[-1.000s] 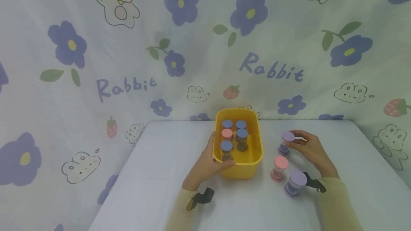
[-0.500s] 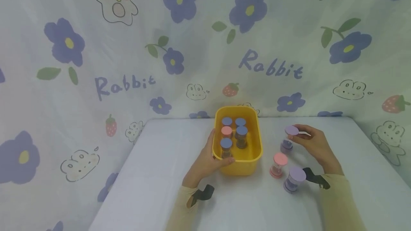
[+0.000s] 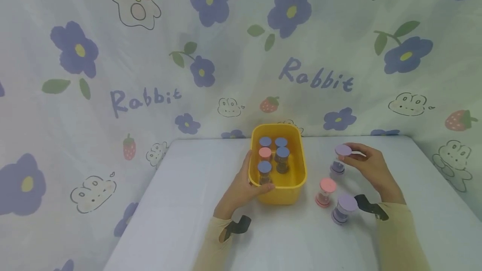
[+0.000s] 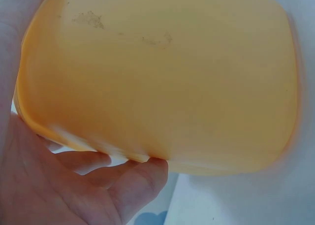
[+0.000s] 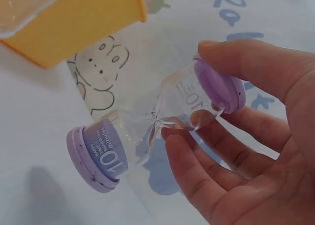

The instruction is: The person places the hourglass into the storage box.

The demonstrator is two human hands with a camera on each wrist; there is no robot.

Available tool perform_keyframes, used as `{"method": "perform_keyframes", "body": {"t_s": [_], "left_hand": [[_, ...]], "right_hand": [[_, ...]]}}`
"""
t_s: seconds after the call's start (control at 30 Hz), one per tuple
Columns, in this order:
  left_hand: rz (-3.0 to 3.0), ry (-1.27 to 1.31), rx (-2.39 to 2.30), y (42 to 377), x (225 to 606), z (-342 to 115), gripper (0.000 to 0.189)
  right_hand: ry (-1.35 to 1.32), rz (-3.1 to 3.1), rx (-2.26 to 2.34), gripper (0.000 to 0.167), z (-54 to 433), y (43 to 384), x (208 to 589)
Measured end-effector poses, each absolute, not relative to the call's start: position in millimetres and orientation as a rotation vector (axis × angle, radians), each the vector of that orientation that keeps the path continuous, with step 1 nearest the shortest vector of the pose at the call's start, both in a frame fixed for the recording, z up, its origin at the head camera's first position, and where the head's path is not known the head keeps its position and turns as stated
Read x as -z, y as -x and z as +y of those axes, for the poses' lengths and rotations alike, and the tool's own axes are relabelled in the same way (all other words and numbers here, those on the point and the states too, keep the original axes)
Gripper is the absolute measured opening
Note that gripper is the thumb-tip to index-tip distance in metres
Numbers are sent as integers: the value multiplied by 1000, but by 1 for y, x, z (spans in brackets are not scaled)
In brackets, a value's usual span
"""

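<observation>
My right hand [image 3: 367, 164] pinches a purple-capped sand timer [image 5: 155, 121] near its upper cap, between thumb and fingers. The timer, marked 10 minutes, has purple sand in its lower bulb; whether its base touches the table I cannot tell. A pink sand timer [image 3: 325, 193] and another purple sand timer [image 3: 344, 209] stand nearer me. With my left hand [image 3: 242, 191] I grip the near left side of a yellow tub [image 3: 280, 196], thumb over the front rim. Inside it stand several blue-capped sand timers [image 3: 283, 160] and one pink sand timer [image 3: 265, 154].
The white table [image 3: 180, 208] reaches back to a patterned cloth [image 3: 241, 53] with flowers, rabbits and lettering, which hangs just behind the tub. Dark straps [image 3: 238, 225] circle both wrists.
My right hand has shifted slightly right and away from me with the purple sand timer. The left hand and the tub stay put; the head view tilts a little.
</observation>
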State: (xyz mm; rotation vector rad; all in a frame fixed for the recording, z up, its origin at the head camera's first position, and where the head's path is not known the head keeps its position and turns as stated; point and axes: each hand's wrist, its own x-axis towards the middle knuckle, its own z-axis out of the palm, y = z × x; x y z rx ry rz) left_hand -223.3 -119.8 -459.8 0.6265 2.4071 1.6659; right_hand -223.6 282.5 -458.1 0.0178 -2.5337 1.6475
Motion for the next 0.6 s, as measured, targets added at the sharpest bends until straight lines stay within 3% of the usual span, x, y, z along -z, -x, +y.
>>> {"method": "perform_keyframes", "body": {"t_s": [0.33,0.6], "left_hand": [[2382,-670,-1700,226,464,-120,115],[2395,-629,-1677,223,460,-122,118]], "right_hand": [[5,-2537,-1642,60,287,214,441],[-62,-2459,-1654,50,280,207,425]]}}
